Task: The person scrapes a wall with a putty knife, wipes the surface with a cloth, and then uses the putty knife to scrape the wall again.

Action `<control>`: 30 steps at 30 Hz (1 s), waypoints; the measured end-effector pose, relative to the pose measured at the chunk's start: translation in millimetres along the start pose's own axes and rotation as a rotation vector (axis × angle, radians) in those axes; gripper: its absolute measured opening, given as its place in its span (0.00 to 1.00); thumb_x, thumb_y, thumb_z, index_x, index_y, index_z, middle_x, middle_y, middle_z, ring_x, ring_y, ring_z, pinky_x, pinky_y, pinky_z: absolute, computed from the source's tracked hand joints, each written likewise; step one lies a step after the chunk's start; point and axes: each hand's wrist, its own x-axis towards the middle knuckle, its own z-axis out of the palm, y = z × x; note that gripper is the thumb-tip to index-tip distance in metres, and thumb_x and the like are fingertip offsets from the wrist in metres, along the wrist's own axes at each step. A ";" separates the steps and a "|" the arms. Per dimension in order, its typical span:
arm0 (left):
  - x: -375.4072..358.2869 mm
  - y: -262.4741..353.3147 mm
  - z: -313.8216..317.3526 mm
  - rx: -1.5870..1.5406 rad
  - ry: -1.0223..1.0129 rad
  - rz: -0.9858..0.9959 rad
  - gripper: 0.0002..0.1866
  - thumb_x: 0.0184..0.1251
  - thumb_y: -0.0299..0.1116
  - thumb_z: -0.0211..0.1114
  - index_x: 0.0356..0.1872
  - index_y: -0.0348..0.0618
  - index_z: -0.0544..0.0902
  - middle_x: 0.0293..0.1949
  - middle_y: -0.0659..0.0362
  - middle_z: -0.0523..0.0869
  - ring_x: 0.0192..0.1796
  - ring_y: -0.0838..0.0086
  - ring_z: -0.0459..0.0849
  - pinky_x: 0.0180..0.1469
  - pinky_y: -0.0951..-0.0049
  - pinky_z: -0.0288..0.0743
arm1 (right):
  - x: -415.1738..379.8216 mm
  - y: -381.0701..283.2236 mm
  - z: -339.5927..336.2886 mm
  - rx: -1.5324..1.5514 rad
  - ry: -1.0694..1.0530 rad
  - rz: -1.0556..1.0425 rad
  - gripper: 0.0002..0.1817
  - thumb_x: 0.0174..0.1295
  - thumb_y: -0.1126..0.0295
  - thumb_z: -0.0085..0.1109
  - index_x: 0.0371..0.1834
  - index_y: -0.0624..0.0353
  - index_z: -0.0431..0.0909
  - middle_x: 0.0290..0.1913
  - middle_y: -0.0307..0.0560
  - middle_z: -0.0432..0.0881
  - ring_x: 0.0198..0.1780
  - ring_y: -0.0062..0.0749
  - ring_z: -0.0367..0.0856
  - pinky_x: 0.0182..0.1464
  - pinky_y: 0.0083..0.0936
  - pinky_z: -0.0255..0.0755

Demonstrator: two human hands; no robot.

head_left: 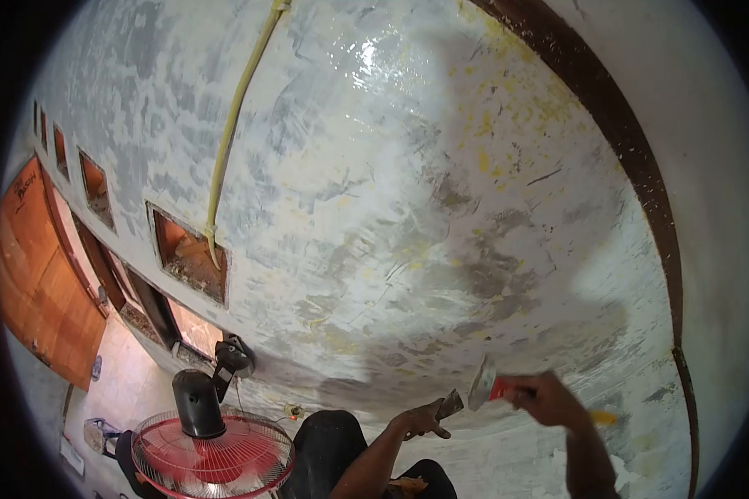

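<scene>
My right hand [551, 401] is closed around the red handle of a putty knife [483, 384], its wide pale blade pointing left. Just left of that blade, my left hand [423, 419] holds a smaller scraper [450, 404] with a dark, smeared blade; its handle is hidden in my fingers. The two blades are close together, with a small gap between them. Both hands are in front of the lower part of a patchy wall [374, 249] with grey, white and yellow areas. A yellow piece [603, 417] shows behind my right wrist, mostly hidden.
A red fan [212, 453] with a wire guard stands at lower left, close to my dark-clothed knee [329, 445]. Yellow conduit [240, 108] runs down the wall to a square recess [190, 249]. An orange wooden door [46, 274] is far left. Brown trim [632, 141] curves along the right.
</scene>
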 end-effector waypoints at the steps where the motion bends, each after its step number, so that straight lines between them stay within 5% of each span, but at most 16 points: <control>1: 4.7 -4.8 0.5 -0.001 -0.012 0.021 0.60 0.42 0.49 0.81 0.72 0.41 0.51 0.41 0.47 0.78 0.29 0.65 0.76 0.29 0.64 0.72 | -4.9 42.8 18.6 0.084 -0.049 0.075 0.16 0.69 0.60 0.59 0.53 0.58 0.83 0.23 0.40 0.83 0.25 0.16 0.77 0.30 0.20 0.71; 5: 7.7 -10.1 8.4 0.020 -0.018 -0.066 0.50 0.46 0.45 0.80 0.68 0.44 0.59 0.36 0.56 0.77 0.28 0.72 0.76 0.27 0.70 0.72 | -47.0 190.9 92.1 0.149 -0.214 0.617 0.23 0.62 0.51 0.65 0.50 0.57 0.84 0.24 0.39 0.82 0.24 0.21 0.77 0.29 0.25 0.73; 7: 14.6 -16.4 18.5 0.012 0.035 -0.015 0.49 0.48 0.47 0.79 0.68 0.45 0.59 0.34 0.58 0.77 0.25 0.74 0.75 0.25 0.70 0.72 | -78.9 243.1 119.3 0.070 -0.338 0.665 0.28 0.55 0.48 0.71 0.52 0.56 0.82 0.25 0.39 0.83 0.25 0.23 0.78 0.29 0.26 0.74; 11: 4.0 24.2 37.3 -0.207 0.258 0.121 0.32 0.62 0.45 0.70 0.62 0.42 0.68 0.25 0.61 0.76 0.20 0.78 0.72 0.20 0.72 0.69 | -110.0 281.8 160.2 0.332 -0.380 0.776 0.30 0.56 0.62 0.69 0.63 0.56 0.75 0.29 0.39 0.82 0.24 0.22 0.77 0.28 0.24 0.73; 15: -11.7 30.2 91.9 -0.751 0.521 0.205 0.13 0.73 0.40 0.59 0.45 0.38 0.76 0.24 0.61 0.78 0.20 0.79 0.74 0.22 0.74 0.71 | -84.1 268.4 190.4 0.491 -0.293 0.645 0.27 0.63 0.66 0.58 0.68 0.52 0.71 0.29 0.37 0.81 0.24 0.21 0.76 0.27 0.23 0.73; 19: -65.4 14.2 120.1 -1.049 0.723 0.091 0.14 0.77 0.39 0.55 0.49 0.37 0.77 0.26 0.60 0.81 0.24 0.77 0.79 0.33 0.71 0.81 | -88.2 310.0 212.7 0.181 -0.233 0.710 0.41 0.62 0.68 0.61 0.78 0.49 0.52 0.25 0.44 0.80 0.22 0.23 0.75 0.24 0.24 0.70; 21: -77.4 3.4 123.6 -1.102 0.853 0.054 0.16 0.77 0.39 0.55 0.51 0.36 0.77 0.26 0.58 0.81 0.24 0.76 0.79 0.35 0.68 0.83 | -101.7 334.5 226.8 0.285 -0.209 0.749 0.46 0.63 0.69 0.61 0.80 0.47 0.42 0.29 0.44 0.79 0.22 0.23 0.73 0.23 0.24 0.68; 24: -53.2 2.4 126.6 -1.370 1.094 -0.026 0.15 0.74 0.37 0.58 0.51 0.37 0.79 0.33 0.58 0.84 0.34 0.76 0.82 0.41 0.69 0.81 | -77.4 268.1 220.6 0.531 -0.199 0.630 0.48 0.65 0.70 0.59 0.80 0.44 0.35 0.33 0.45 0.77 0.21 0.22 0.70 0.23 0.23 0.67; 26: -18.6 -10.4 126.7 -1.488 1.257 -0.045 0.15 0.73 0.37 0.60 0.51 0.37 0.81 0.36 0.58 0.85 0.38 0.77 0.82 0.43 0.71 0.79 | -48.8 243.7 226.2 0.715 -0.333 0.546 0.43 0.71 0.64 0.54 0.80 0.41 0.35 0.33 0.43 0.74 0.22 0.19 0.68 0.23 0.20 0.65; 28: 2.6 -30.6 136.7 -1.422 1.334 -0.164 0.12 0.72 0.35 0.62 0.50 0.41 0.83 0.43 0.58 0.86 0.43 0.75 0.81 0.49 0.69 0.75 | -32.1 240.6 243.2 0.676 -0.406 0.481 0.47 0.65 0.55 0.60 0.80 0.47 0.38 0.37 0.45 0.77 0.28 0.25 0.73 0.30 0.24 0.70; 30: 9.1 -35.7 136.9 -1.398 1.319 -0.196 0.12 0.72 0.36 0.62 0.50 0.42 0.83 0.42 0.59 0.84 0.43 0.74 0.81 0.45 0.66 0.74 | -24.7 251.3 260.6 0.645 -0.437 0.460 0.51 0.61 0.51 0.64 0.80 0.52 0.41 0.40 0.48 0.79 0.32 0.31 0.78 0.34 0.28 0.73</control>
